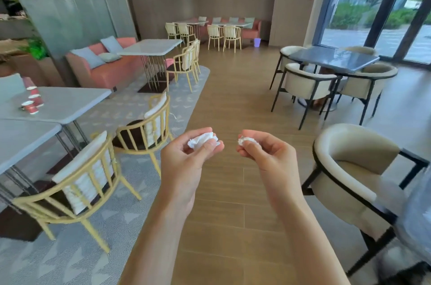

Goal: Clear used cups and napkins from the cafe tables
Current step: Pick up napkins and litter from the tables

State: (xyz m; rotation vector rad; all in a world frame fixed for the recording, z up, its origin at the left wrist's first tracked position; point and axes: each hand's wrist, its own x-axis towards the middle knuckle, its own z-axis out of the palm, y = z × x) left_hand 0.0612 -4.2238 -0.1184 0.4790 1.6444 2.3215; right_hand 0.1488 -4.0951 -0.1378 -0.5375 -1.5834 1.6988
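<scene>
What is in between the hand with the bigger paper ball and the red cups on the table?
In the head view, two yellow chairs stand between the left hand and the red cups.

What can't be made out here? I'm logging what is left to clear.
- Head view: the left hand and right hand each grip a crumpled napkin; fingers hide most of both.
- Red cups on the left table: too small to tell if empty.
- Far tables: too small for litter.
- Table at bottom right: blurred, cut by the edge.
</scene>
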